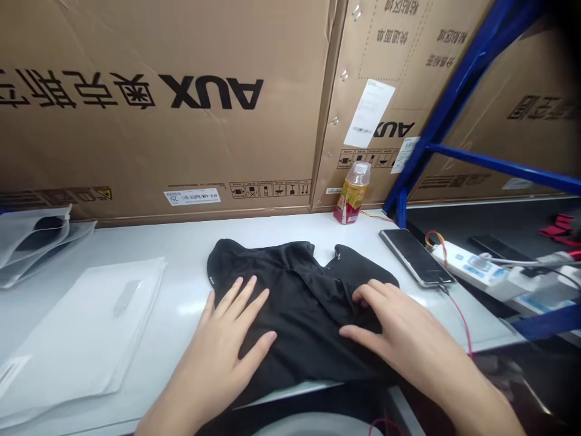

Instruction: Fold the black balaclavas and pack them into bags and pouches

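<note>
A black piece of clothing lies on the white table, creased, with a fold running across its upper right part. Its lower end hangs over the table's front edge. My left hand rests flat on the left side of the cloth, fingers spread and thumb out to the right. On the right side, my right hand touches the fabric with its fingers bent near the fold. A gap shows between that thumb and the fingers, and no cloth is visibly pinched there.
Clear plastic bags lie on the left. Large cardboard boxes stand along the back, with a drink bottle before them. At right are a phone on a cable, a white power strip and a blue metal frame.
</note>
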A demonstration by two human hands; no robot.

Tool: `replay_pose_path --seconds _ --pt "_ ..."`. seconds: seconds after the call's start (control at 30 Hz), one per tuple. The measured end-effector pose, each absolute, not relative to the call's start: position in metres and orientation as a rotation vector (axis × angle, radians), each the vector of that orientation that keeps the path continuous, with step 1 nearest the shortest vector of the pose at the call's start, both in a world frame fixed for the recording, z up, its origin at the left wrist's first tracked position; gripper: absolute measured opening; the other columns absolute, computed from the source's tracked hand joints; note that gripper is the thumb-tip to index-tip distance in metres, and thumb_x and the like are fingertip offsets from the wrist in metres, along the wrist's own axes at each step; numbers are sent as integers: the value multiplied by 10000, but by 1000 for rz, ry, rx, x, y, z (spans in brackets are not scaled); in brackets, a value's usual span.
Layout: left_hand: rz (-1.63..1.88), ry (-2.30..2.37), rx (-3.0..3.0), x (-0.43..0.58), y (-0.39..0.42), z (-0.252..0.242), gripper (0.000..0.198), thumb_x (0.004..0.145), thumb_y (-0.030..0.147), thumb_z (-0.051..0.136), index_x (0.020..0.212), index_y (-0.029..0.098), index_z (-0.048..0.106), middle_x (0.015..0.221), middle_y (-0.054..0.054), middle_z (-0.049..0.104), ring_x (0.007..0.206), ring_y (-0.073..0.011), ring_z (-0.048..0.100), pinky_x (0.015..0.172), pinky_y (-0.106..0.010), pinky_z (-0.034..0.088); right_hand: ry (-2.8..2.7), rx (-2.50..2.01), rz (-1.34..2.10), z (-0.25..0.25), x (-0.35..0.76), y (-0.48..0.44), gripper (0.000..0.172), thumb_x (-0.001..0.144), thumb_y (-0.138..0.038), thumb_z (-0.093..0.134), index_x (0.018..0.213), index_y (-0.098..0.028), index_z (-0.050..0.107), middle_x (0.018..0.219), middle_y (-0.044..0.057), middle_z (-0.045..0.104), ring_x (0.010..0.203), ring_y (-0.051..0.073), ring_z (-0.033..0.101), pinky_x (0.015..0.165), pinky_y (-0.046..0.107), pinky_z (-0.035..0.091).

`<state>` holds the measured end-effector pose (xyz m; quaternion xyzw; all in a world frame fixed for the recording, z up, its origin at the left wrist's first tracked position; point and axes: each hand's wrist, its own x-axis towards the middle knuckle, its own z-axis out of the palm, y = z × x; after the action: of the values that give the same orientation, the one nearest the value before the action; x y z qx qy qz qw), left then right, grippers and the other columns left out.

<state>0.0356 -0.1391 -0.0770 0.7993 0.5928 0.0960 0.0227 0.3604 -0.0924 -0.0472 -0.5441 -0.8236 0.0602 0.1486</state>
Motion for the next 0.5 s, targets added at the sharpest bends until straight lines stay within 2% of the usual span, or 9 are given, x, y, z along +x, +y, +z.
replay_pose_path --seconds 0.1,0.2,0.27,0.33,0.4,0.43,0.5 --pt "305 1838 2469 37 -139 -77 636 1052 561 471 1644 383 321 1731 -16 276 1593 -382 264 1223 -738 281 -2309 -1549 162 -54 356 -98 127 1009 -348 557 1060 -262 635 1014 71 694 940 285 695 816 419 567" --pt "303 1833 2471 36 -140 -78 632 1057 559 462 1644 367 330 1731 -27 277 1593 -381 265 1222 -742 277 -2324 -1468 222 -51 357 -99 189 996 -218 463 1090 -266 620 1057 74 687 988 268 691 807 385 566" --pt "306 1826 2474 35 -142 -78 630 1058 556 464 1643 361 335 1728 -35 287 1591 -385 271 1215 -747 285 -2400 -1441 289 -44 361 -99 244 959 -165 477 1102 -274 640 1067 61 688 973 253 697 795 369 566" --pt "302 1805 2479 33 -143 -74 610 1055 561 473 1625 368 375 1708 -34 341 1579 -393 302 1200 -756 304 -2493 -1407 417 -34 366 -99 219 965 -226 562 1126 -297 693 1039 35 699 893 230 710 761 343 569" --pt "301 1782 2488 30 -139 -63 545 1052 576 470 1561 382 490 1641 -20 473 1540 -391 392 1200 -756 306 -2537 -1352 553 -19 368 -98 163 999 -379 622 1075 -328 758 958 12 706 802 203 706 703 309 556" --pt "313 1783 2494 28 -135 -55 504 1057 578 454 1507 379 560 1585 -15 550 1503 -378 456 1211 -740 304 -2525 -1320 574 -10 366 -96 212 1019 -450 606 1016 -331 781 907 8 702 769 193 697 678 298 544" --pt "345 1819 2519 24 -119 -37 460 1078 551 402 1402 352 660 1466 -14 667 1402 -330 576 1227 -646 350 -2437 -1282 499 6 357 -85 387 1077 -480 495 890 -310 787 847 11 694 764 184 686 674 293 525"
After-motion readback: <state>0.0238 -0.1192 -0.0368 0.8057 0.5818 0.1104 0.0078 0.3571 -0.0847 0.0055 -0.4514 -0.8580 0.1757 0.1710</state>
